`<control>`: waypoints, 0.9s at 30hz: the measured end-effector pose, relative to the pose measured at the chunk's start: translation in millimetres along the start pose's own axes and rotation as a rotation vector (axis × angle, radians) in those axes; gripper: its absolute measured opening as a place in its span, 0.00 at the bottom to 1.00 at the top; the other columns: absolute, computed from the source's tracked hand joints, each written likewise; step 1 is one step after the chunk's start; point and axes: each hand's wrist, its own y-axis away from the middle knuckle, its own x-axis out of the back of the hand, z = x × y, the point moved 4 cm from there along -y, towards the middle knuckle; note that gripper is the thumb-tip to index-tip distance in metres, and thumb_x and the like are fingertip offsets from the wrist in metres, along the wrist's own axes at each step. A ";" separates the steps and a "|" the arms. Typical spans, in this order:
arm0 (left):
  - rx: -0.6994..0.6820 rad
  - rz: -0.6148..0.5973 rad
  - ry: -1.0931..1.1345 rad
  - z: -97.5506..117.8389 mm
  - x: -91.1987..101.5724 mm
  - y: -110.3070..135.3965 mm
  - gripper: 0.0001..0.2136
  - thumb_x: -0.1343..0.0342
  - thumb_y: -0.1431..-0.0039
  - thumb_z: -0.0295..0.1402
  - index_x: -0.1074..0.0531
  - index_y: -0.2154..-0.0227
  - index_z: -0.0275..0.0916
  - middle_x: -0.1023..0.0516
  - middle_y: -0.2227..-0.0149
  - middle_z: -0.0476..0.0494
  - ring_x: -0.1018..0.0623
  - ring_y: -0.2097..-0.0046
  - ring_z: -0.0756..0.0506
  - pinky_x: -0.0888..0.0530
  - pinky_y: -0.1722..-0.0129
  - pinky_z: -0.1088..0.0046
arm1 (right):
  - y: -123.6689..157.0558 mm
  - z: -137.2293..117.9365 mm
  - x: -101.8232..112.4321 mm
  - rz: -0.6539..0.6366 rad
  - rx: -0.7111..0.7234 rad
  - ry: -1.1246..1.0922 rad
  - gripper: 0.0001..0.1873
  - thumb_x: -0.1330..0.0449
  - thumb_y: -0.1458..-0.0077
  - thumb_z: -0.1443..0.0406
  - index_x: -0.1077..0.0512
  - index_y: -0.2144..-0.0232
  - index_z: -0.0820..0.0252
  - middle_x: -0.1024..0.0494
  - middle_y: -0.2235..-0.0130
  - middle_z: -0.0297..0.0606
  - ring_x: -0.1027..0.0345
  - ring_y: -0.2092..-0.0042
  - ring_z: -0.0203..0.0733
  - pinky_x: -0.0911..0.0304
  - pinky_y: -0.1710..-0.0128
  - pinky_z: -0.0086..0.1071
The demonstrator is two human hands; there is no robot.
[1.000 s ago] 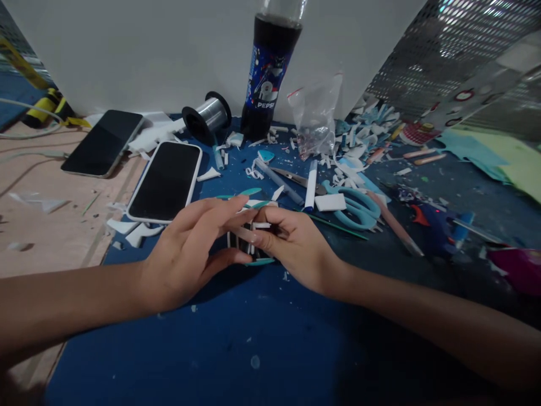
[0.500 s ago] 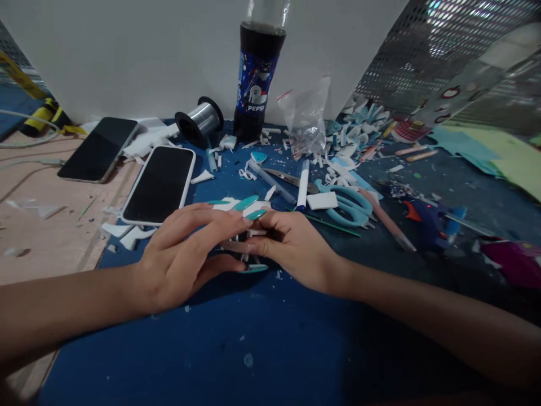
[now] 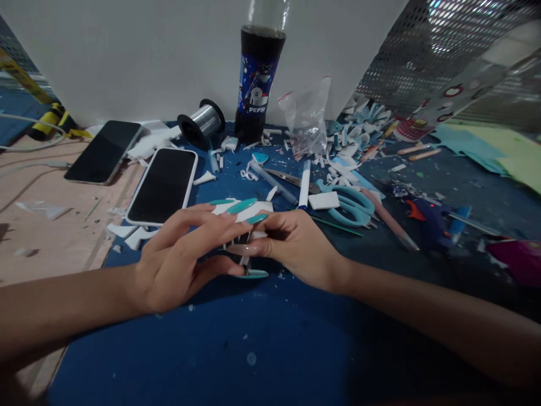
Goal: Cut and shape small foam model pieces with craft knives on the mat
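Both hands meet over the blue work surface (image 3: 203, 349) around a small white piece with dark gaps (image 3: 262, 207), mostly hidden by my fingers. My left hand (image 3: 181, 256) is curled over its left and top side, with long teal nails and the thumb below. From the right, my right hand (image 3: 298, 242) pinches the same piece between thumb and fingers. Its exact kind I cannot make out. Just beyond my right hand lie light-blue-handled scissors (image 3: 353, 206), a white block (image 3: 323, 201) and a white pen-like stick (image 3: 304, 183).
Two phones (image 3: 163, 186) lie at left. Behind stand a wire spool (image 3: 203, 121), a Pepsi bottle (image 3: 257, 84) and a clear plastic bag (image 3: 308, 124). White and blue scraps (image 3: 359, 132) pile at back right. A glue gun (image 3: 435, 217) lies at far right.
The whole view has shifted slightly, with things appearing a little further right. My hands keep the same hold on the white piece, with only small finger movement.
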 end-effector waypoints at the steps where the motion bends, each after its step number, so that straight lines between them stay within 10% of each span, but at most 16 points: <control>1: 0.000 -0.013 0.010 -0.9 -0.3 0.7 0.22 0.47 0.34 0.35 0.40 0.39 0.45 0.19 0.57 0.45 0.20 0.56 0.45 0.21 0.48 0.64 | 0.2 0.2 -0.5 -0.010 -0.002 -0.014 0.11 0.29 0.54 0.60 0.24 0.79 0.59 0.24 0.75 0.32 0.31 0.70 0.35 0.34 0.67 0.30; 16: 0.260 -0.011 0.295 -12.2 -5.8 1.4 0.21 0.44 0.36 0.39 0.36 0.41 0.48 0.22 0.53 0.44 0.19 0.54 0.44 0.18 0.56 0.67 | -2.9 -2.2 0.9 -0.059 0.064 -0.138 0.14 0.32 0.49 0.60 0.27 0.81 0.60 0.27 0.78 0.30 0.33 0.74 0.31 0.33 0.69 0.29; 27: 0.389 -0.001 0.531 -22.2 -8.0 -5.4 0.25 0.44 0.36 0.35 0.42 0.38 0.44 0.19 0.53 0.43 0.21 0.47 0.42 0.26 0.42 0.58 | -4.0 -7.3 16.0 0.049 0.096 0.103 0.19 0.37 0.45 0.51 0.28 0.75 0.61 0.27 0.75 0.32 0.41 0.77 0.30 0.44 0.76 0.29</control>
